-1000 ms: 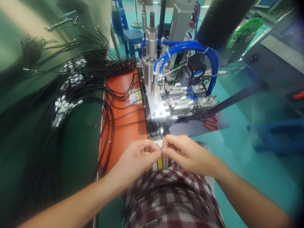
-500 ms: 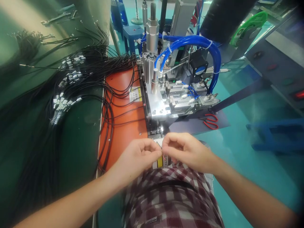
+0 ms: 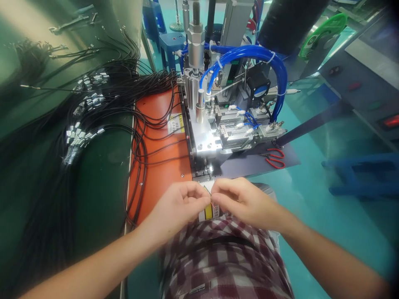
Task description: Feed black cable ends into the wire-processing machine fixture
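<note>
My left hand (image 3: 187,200) and my right hand (image 3: 238,201) meet fingertip to fingertip in front of my checked shirt. Both are closed in a pinch. Between the fingertips shows a thin wire (image 3: 212,202), a fine reddish strand; its ends are hidden by the fingers. Just behind the fingertips is a white and yellow label (image 3: 208,212) with printed characters, at the near end of the machine. Beyond the hands stands the metal machine (image 3: 204,135), with cylinders and blue air hoses (image 3: 254,54).
Black cables (image 3: 124,93) with silvery ends lie in bundles on the green table (image 3: 99,195) at left; several cross the orange plate (image 3: 162,166). Red-handled snips (image 3: 274,158) lie right of the machine. A blue stool (image 3: 171,45) stands behind; a grey control panel (image 3: 358,83) is at right.
The view has shifted slightly, so the machine sits a little further left. The right-hand fingers have opened up slightly around the wire, showing more of the strand; the left hand keeps its pinch.
</note>
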The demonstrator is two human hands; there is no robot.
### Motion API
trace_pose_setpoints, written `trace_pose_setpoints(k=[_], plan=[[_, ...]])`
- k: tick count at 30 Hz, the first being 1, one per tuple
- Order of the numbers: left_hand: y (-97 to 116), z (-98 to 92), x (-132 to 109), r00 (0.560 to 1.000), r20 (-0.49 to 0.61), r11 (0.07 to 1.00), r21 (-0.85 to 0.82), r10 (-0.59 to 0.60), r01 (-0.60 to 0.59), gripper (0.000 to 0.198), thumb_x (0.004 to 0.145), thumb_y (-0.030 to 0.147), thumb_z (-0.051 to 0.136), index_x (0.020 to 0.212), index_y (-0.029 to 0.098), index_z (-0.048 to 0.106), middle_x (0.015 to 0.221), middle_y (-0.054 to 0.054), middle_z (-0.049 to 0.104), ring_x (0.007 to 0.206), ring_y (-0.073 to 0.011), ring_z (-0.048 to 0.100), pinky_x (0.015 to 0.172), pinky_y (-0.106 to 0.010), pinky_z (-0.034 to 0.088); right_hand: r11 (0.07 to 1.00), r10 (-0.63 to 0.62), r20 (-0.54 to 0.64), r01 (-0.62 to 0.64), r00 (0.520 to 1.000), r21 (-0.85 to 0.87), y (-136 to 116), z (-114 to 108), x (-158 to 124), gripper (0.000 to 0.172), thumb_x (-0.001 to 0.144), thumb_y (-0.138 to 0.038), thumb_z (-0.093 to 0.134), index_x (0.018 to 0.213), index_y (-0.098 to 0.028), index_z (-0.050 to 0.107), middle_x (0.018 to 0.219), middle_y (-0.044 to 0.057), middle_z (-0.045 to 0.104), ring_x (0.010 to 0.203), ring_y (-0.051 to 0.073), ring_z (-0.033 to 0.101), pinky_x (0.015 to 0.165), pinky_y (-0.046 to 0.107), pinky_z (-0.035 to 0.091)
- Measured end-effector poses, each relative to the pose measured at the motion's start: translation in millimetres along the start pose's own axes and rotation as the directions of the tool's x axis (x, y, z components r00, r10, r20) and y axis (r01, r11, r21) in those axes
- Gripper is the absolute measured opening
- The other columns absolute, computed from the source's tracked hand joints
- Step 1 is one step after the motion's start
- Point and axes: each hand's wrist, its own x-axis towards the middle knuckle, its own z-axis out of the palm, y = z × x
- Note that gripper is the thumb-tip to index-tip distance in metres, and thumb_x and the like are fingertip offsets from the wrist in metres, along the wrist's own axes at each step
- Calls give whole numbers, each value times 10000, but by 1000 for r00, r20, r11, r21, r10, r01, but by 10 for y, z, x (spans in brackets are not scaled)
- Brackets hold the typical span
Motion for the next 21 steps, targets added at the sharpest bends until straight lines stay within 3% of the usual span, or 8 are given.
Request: trace_pose_setpoints(k=[5,7,10,14,17,21], plan=[[59,-30,45,1000,-24,999,32,2,-1,193,799,321,644,724,145,617,510,98,407,431,-26,263,422,-161,214,973,22,-6,-20,1000,231,117,-3,79,232,933,-231,494,708,-178,516,609,-45,505,540,89,434,510,209,359],[111,-37,91,999,-40,997,70,19,-16,195,795,333,654,752,142,642,580,58,530,460,-39,373,452,-169,302,963,23,-11,-19,1000,270,164,-45,134,222,927,-215,501,709,-173,522,610,-41,509,547,93,444,514,210,364],[181,-56,179,995,-58,985,155,85,-75,191,798,324,656,805,135,682,763,-24,681,669,-117,584,625,-217,452,958,14,-38,-3,999,287,237,-116,213,219,921,-197,506,704,-169,514,616,-41,499,568,94,447,532,212,358],[201,-103,276,976,-100,940,305,191,-153,157,814,302,630,823,151,671,777,-31,685,734,-166,622,668,-259,479,944,11,-68,12,998,330,341,-168,278,231,926,-238,510,705,-172,497,616,-46,480,573,92,428,546,218,349],[149,-140,316,920,-132,811,529,370,-250,87,830,258,616,836,179,652,769,-7,643,696,-152,601,627,-253,464,930,32,-99,7,995,368,413,-176,296,244,928,-293,517,716,-175,488,604,-48,470,547,88,408,517,220,328],[5,-204,367,784,-10,536,734,621,-416,115,896,165,536,894,195,647,806,-9,617,751,-140,600,671,-242,476,925,70,-137,-13,988,381,490,-160,315,262,923,-338,525,718,-180,481,598,-47,472,528,86,402,494,220,319]])
